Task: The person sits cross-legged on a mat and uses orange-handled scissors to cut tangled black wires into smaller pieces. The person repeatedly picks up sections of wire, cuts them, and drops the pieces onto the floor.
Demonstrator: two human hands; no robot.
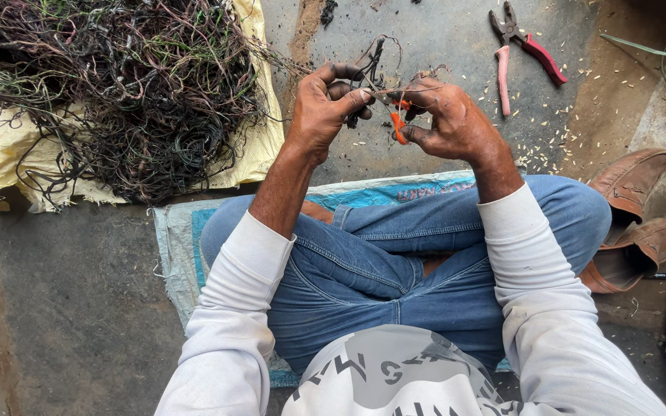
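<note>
A wire heap point(117, 85) lies left and pliers point(519, 48) right on the floor point(433, 31); the left hand point(324, 108) pinches upright dark wires point(371, 65), and the right hand point(449, 119) grips an orange-handled cutter point(398, 127).

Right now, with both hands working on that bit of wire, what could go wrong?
The right hand holds an orange-handled tool pointed close to the left hand's fingers, so a slip might nick them. Loose strands of the small wire bundle spring upward and could poke skin. The big wire pile trails strands toward the hands and might snag.
</note>
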